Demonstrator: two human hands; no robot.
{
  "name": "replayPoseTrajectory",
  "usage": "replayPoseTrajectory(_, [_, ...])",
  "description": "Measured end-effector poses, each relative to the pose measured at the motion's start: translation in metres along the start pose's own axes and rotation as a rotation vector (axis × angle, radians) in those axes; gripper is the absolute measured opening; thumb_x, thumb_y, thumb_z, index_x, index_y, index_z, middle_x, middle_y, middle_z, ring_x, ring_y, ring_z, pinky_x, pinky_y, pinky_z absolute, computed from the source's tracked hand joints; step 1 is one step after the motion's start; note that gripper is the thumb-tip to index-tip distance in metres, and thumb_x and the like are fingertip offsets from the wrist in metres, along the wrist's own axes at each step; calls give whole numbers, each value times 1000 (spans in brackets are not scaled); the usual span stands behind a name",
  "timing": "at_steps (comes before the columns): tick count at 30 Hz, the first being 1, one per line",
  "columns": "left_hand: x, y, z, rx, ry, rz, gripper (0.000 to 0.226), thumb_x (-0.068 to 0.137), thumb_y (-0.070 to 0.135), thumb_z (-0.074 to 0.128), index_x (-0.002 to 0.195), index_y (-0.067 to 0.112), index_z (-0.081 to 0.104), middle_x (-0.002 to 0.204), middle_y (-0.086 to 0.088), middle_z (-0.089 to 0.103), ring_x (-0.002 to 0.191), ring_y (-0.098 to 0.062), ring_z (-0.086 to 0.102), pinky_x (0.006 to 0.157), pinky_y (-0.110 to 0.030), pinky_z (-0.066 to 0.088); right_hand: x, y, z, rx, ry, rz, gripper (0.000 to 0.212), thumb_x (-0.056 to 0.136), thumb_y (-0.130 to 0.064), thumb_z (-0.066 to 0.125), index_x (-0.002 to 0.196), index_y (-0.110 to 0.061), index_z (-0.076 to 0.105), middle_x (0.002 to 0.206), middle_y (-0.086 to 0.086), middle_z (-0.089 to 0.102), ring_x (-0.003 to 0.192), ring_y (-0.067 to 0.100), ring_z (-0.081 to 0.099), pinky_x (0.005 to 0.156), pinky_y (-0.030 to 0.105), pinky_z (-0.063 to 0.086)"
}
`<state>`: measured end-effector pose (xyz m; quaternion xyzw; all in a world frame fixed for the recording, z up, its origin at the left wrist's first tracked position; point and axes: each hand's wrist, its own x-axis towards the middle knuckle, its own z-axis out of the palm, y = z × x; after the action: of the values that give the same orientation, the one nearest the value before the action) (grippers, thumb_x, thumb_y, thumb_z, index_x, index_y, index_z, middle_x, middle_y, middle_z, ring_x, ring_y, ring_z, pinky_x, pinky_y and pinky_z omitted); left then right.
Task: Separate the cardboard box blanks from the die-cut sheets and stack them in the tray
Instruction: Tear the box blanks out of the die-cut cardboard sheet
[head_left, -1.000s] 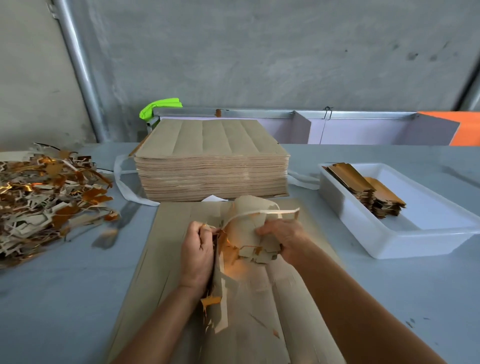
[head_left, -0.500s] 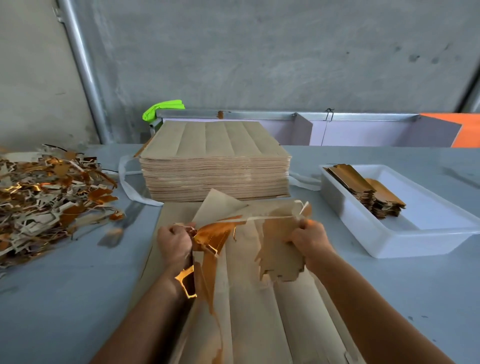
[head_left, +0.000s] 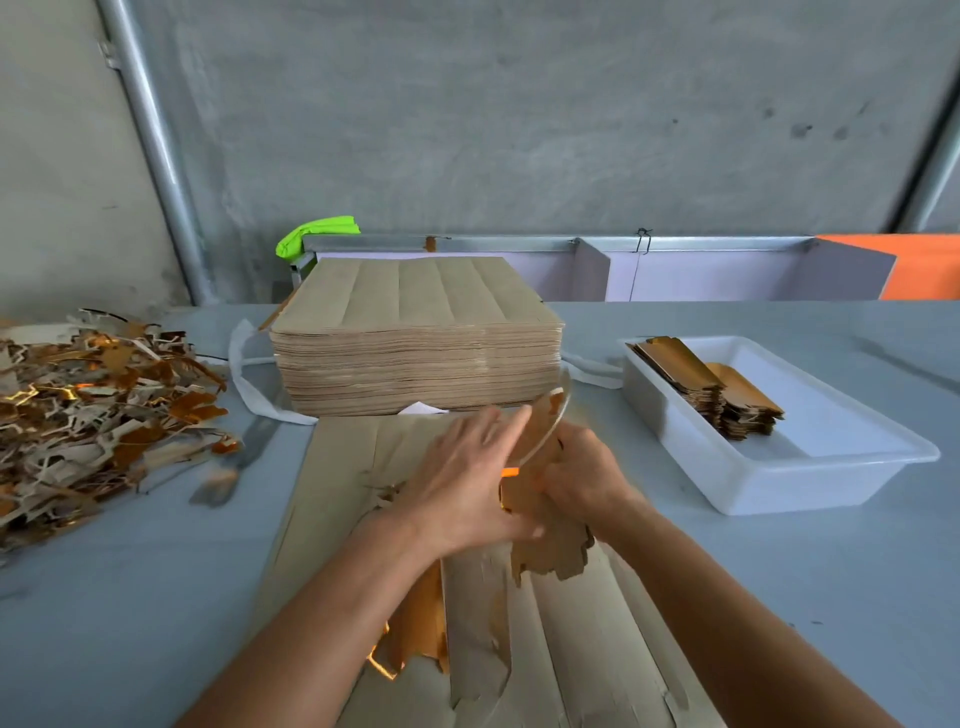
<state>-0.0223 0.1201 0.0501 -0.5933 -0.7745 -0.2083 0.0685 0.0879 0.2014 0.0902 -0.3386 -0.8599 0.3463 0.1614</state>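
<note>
In the head view, a freed box blank is held upright above the die-cut sheet that lies flat on the table in front of the person. The right hand is curled round the blank's right edge and grips it. The left hand is laid against the blank's left face with its fingers extended and spread; nothing is pinched by it. A thin waste strip arcs up from between the hands.

The step in hand is judged to be the stripping of the last waste from the blank. It would be done well if the blank were supported flat by the left palm while the strip is peeled off along its cut line, so that the tabs along the lower edge are not torn. The loose strip would best be dropped on the scrap heap at the left before the blank is carried to the white tray at the right.

The blank is plain brown on the face seen, with a notched, tabbed lower edge; a gold foil side is hinted at by an orange glint between the hands. Gold-faced remnants curl up from the sheet under the left forearm. Two short piles of finished blanks already lie in the tray's far left corner. A tall stack of uncut sheets stands just behind the working sheet.
</note>
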Motion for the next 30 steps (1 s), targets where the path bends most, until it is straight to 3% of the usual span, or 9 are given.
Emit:
replayPoseTrajectory(3, [12, 2, 6, -3, -66, -62, 100, 77, 34, 75, 150, 28, 7, 145, -3, 35, 129, -23, 40, 101, -35, 40, -7, -8, -3, -122, -51, -82, 36, 89, -6, 52, 125, -5, 53, 123, 14, 59, 115, 30, 56, 97, 37, 45])
replayPoseTrajectory(6, [24, -9, -4, -169, -47, -116, 45, 91, 30, 60, 131, 14, 49, 102, -4, 63, 90, -20, 61, 74, -28, 47, -12, -5, -5, -278, -119, -141, 35, 95, -12, 43, 128, -9, 52, 126, 13, 58, 115, 31, 55, 96, 36, 44])
replayPoseTrajectory(9, [32, -26, -14, -677, 111, -462, 38, 100, 36, 41, 90, 10, 66, 64, 2, 59, 50, -9, 45, 44, -18, 31, -20, 2, -11, -321, -166, -218, 33, 95, -17, 43, 125, -12, 56, 121, 12, 60, 105, 29, 58, 89, 32, 48])
replayPoseTrajectory(12, [32, -49, -25, -1456, 419, -850, 43, 104, 33, 29, 86, 6, 58, 54, -4, 59, 33, -5, 32, 30, -15, 18, -18, 22, -20, -262, -182, -243, 38, 92, -6, 49, 126, -21, 57, 121, 5, 58, 96, 16, 53, 81, 21, 47])
replayPoseTrajectory(14, [25, -65, -27, -1637, 571, -1034, 43, 104, 31, 27, 92, 1, 55, 55, -6, 59, 35, -6, 34, 28, -15, 20, -13, 38, -28, -157, -104, -156, 44, 89, 2, 51, 127, -18, 57, 124, 6, 58, 104, 20, 56, 91, 31, 48])
replayPoseTrajectory(17, [13, -78, -23, -1222, 514, -1221, 32, 102, 25, 36, 112, 2, 57, 75, -8, 58, 52, -12, 43, 30, -15, 29, -7, 58, -35, -65, 68, 9, 40, 89, 4, 49, 124, -16, 53, 118, 12, 56, 98, 27, 54, 88, 42, 49])
replayPoseTrajectory(21, [9, -71, -16, -965, 74, -1112, 47, 100, 40, 39, 105, 0, 62, 79, -11, 66, 49, -15, 44, 36, -19, 25, 1, 55, -27, -23, 146, 40, 72, 89, 9, 43, 149, -27, 24, 130, 14, 51, 111, 33, 53, 93, 44, 45])
replayPoseTrajectory(25, [2, -56, -8, -753, -192, -905, 51, 85, 52, 59, 102, 4, 64, 86, -8, 68, 50, -11, 37, 40, -17, 22, 18, 29, -2, -163, 149, -10, 36, 88, 1, 44, 119, -8, 60, 110, 16, 61, 99, 35, 60, 87, 43, 51])
replayPoseTrajectory(30, [-9, -48, 17, -721, -241, -797, 25, 79, 20, 75, 98, 7, 65, 69, -3, 60, 40, -6, 33, 36, -15, 20, 37, 21, 23, -148, 44, 145, 23, 81, 1, 44, 89, 2, 66, 88, 12, 62, 83, 26, 57, 66, 29, 46])
